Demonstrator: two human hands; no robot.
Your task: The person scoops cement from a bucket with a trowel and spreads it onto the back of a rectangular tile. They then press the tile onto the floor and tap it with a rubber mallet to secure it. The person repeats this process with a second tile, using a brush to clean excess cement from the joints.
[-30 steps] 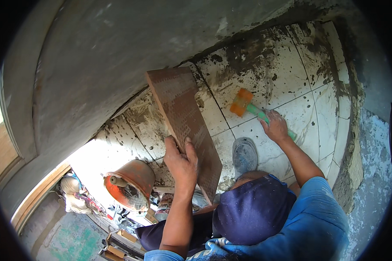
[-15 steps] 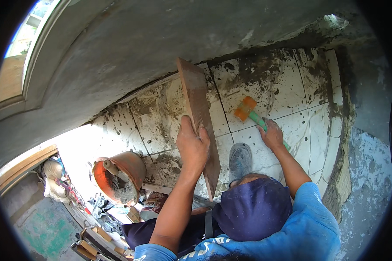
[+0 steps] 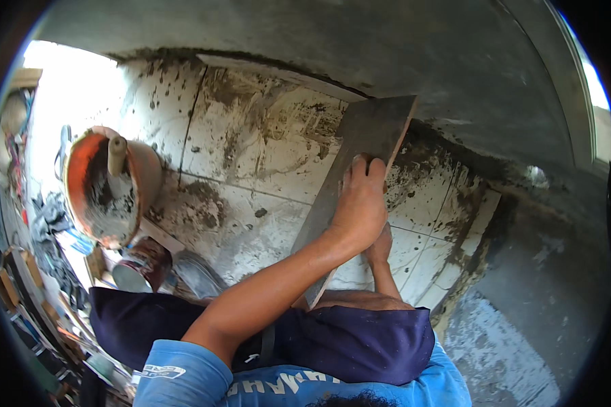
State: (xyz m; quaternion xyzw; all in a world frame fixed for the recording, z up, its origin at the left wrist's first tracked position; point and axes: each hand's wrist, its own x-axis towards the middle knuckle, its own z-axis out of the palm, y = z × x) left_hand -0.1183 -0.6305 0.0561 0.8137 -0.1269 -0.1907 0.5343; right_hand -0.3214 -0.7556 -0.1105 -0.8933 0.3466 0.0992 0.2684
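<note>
My left hand is closed on a long, flat tile strip, its fingers bent over the grey face near the right edge. The strip stands tilted, its far end close to the wall and its near end by my thigh. My right hand is behind the strip and the left wrist; its fingers are hidden, so what it holds cannot be seen. Under both hands lies a white tiled floor smeared with dark mortar.
At the left stands an orange bucket of grey mortar, with a tool's wooden handle sticking out. Next to it are a tin can and my grey shoe. Clutter lines the far left. A grey wall runs along the back.
The view has swung round. The tile strip has turned so its grey face shows. My right hand has gone behind it, and the orange-headed mallet it held is out of sight.
</note>
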